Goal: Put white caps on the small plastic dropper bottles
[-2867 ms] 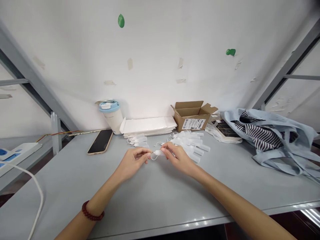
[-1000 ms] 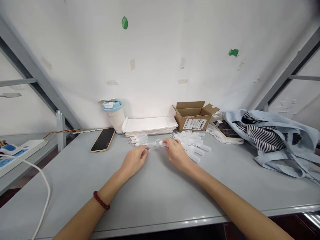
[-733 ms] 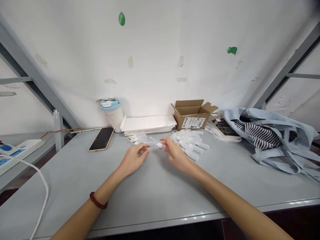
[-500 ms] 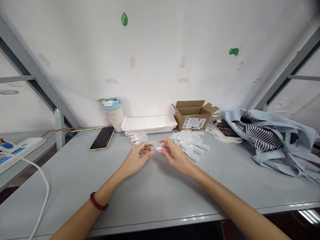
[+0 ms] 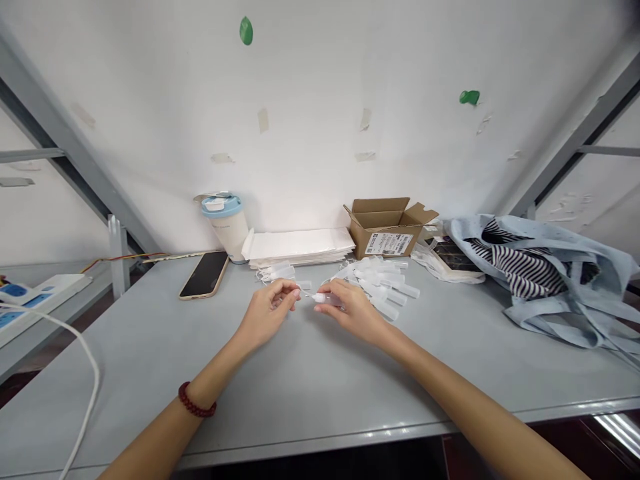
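Between thumb and fingers of my right hand (image 5: 353, 308) is a small translucent white tube (image 5: 319, 297), its capped end pointing left. My left hand (image 5: 270, 308) pinches a thin strand that runs from the tube's end. Several similar tubes (image 5: 385, 283) lie in a loose pile beyond and to the right of my right hand. A smaller group of tubes (image 5: 279, 272) with loops lies just beyond my left hand.
White paper sheets (image 5: 300, 247) are stacked by the wall, between a blue-lidded cup (image 5: 227, 227) and an open cardboard box (image 5: 387, 230). A phone (image 5: 204, 275) lies left. Right are a dark flat object (image 5: 453, 257) and a blue cloth bag (image 5: 545, 267). A power strip (image 5: 30, 303) sits far left.
My left thumb and fingers have closed together on the strand and drawn slightly left. The tube in my right hand now shows more clearly, its end pointing left.
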